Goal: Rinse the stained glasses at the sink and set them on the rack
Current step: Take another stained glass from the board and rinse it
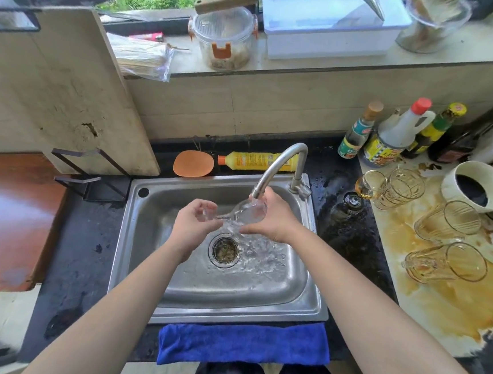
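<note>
The black table (77,261) carries a steel sink (228,313), and a blue towel (243,344) hangs over its front edge. A black rack (91,179) stands just left of the sink. On the pale board to the right, stained glasses (444,265) lie in a brown spill. Over the basin, my right hand (275,219) curls round the bowl of a stemmed glass (244,213). The glass lies sideways under the faucet (283,160), in its running water. My left hand (192,227) pinches the foot.

legible text: none | yellow bottle (256,161) label: blurred | sauce bottles (392,140) labels: blurred
</note>
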Demonstrator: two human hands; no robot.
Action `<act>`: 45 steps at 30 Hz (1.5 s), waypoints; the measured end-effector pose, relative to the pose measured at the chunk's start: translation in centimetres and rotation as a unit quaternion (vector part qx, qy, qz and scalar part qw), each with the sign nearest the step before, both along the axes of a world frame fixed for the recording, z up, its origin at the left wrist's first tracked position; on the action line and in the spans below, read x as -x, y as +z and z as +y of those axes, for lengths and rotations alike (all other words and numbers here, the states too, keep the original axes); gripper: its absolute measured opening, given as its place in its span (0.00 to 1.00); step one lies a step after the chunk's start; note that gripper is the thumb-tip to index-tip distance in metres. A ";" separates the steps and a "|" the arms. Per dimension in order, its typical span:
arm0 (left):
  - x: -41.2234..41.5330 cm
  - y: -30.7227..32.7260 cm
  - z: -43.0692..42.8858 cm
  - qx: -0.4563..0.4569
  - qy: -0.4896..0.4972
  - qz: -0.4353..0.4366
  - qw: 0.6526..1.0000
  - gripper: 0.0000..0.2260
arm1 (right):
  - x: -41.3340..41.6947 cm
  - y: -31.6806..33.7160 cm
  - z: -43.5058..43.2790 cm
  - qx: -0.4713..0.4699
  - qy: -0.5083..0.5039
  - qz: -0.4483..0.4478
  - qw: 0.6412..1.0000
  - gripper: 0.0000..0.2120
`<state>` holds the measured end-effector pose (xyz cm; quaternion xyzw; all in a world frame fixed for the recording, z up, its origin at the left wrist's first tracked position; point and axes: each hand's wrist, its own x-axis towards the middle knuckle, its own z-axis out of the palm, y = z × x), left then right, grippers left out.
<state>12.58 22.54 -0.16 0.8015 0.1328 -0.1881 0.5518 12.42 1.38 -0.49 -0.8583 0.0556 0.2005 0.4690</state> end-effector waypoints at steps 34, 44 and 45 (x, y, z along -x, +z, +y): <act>-1.3 -0.1 -6.6 0.020 -0.049 0.004 0.999 0.15 | 3.3 -3.1 -2.1 0.042 -0.095 0.041 0.994 0.37; -1.0 -1.7 -3.0 0.114 0.097 0.057 0.987 0.06 | 0.7 -1.3 -0.7 -0.132 -0.073 0.144 0.978 0.39; -0.9 -1.8 -2.8 0.111 0.100 0.055 0.987 0.06 | 0.7 -1.1 -0.7 -0.149 -0.075 0.149 0.975 0.35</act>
